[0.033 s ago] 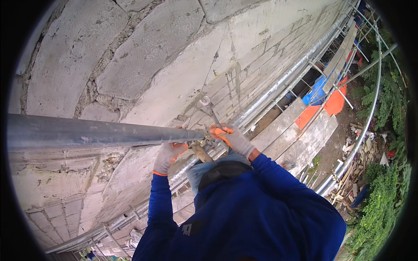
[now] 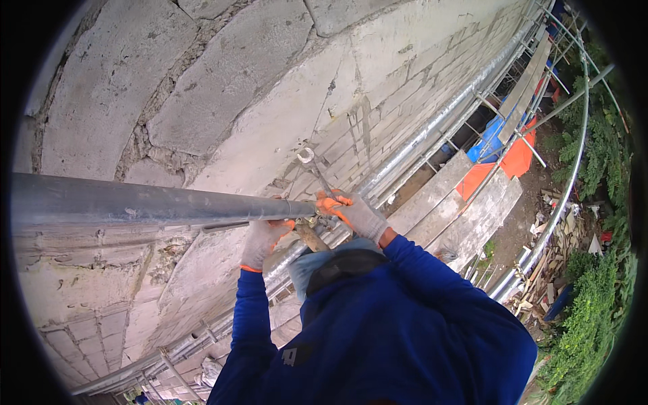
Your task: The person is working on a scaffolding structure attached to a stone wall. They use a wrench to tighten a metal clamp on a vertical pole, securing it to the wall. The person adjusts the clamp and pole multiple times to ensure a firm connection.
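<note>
A long grey steel scaffold tube (image 2: 148,202) runs in from the left and ends at a clamp fitting (image 2: 312,221) in front of my chest. My left hand (image 2: 263,237), in a grey glove with an orange cuff, is closed around the tube's end from below. My right hand (image 2: 356,212), in a grey and orange glove, grips a metal spanner (image 2: 316,169). The spanner's ring end points up toward the wall and its lower end sits at the clamp. My blue sleeves and the brim of my cap (image 2: 307,264) hide the lower part of the fitting.
A rough grey block wall (image 2: 256,88) fills the left and top. Below run scaffold tubes (image 2: 439,121), wooden planks (image 2: 466,202), an orange sheet (image 2: 516,158) and a blue sheet (image 2: 489,142). A guard rail (image 2: 574,182), rubble and green bushes (image 2: 601,304) lie to the right.
</note>
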Motion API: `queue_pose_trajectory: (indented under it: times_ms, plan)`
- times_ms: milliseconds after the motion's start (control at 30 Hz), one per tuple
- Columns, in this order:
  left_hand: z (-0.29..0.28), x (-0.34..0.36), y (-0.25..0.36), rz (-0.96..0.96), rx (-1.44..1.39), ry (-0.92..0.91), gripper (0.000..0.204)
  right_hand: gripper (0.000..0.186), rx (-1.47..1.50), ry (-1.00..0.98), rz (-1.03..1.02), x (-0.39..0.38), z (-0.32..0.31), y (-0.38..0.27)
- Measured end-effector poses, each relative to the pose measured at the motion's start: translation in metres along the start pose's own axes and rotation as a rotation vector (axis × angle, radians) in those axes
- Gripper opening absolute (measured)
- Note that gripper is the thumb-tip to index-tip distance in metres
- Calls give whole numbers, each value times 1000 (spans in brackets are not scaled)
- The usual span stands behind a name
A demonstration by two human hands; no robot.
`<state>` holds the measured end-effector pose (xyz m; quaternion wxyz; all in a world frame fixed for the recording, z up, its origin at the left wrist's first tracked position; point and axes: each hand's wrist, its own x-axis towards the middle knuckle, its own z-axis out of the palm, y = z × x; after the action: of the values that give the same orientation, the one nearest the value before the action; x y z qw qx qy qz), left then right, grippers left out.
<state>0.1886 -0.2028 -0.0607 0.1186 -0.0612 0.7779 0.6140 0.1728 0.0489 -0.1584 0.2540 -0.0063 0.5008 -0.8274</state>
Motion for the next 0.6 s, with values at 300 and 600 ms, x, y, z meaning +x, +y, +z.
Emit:
queue_pose_trajectory:
  times_ms: [300,600]
  plan:
    - [15,15,1,71,241,263,28,32,-82,-59,85,19,90,-70]
    - [25,-10,44,62,366,351,27,23,77,-55,46,32,91,-70]
